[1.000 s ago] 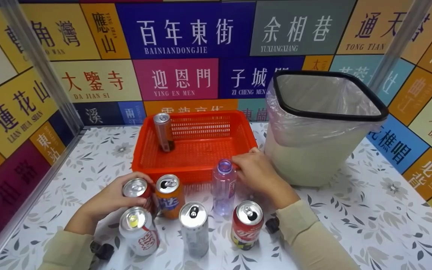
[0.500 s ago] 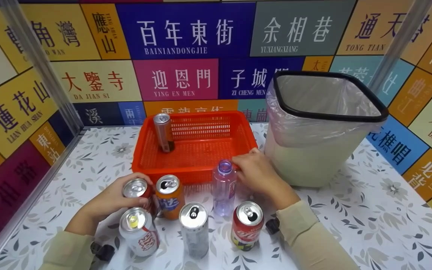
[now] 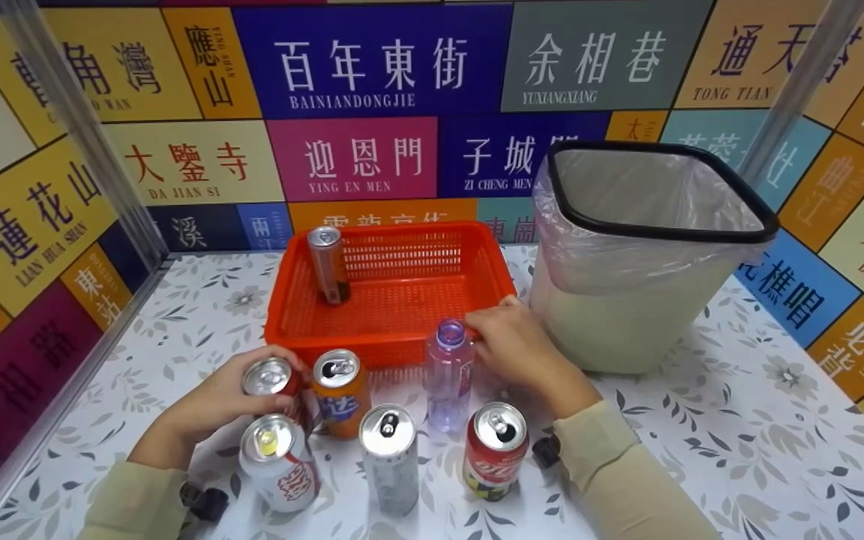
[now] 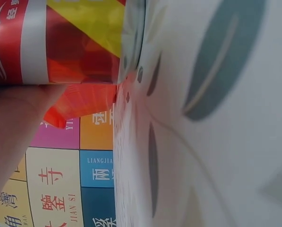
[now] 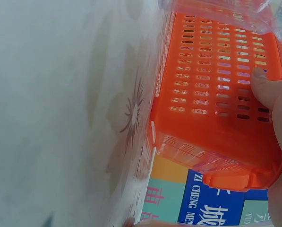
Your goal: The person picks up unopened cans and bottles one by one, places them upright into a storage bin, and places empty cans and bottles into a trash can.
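In the head view my left hand (image 3: 211, 394) grips a red soda can (image 3: 268, 377) in front of the basket's left corner. Its red, white and yellow side fills the top of the left wrist view, its base close to the tabletop. My right hand (image 3: 518, 351) holds the red plastic basket (image 3: 391, 349) at its front right corner; in the right wrist view the thumb (image 5: 268, 87) lies on the outer wall, and the other fingertips are hidden. Close to that hand stands a clear purplish bottle (image 3: 448, 379) without a cap. One tall can (image 3: 328, 266) stands inside the basket.
Beside the left hand stand an orange can (image 3: 340, 394) and a white can (image 3: 280, 465). A silver can (image 3: 388, 461) and another red can (image 3: 495, 454) are nearer the front. A lined waste bin (image 3: 604, 315) stands right of the basket.
The red can in my left hand has shifted very slightly to the left at its top. My right hand stays at the basket's corner, and the other things have not moved.
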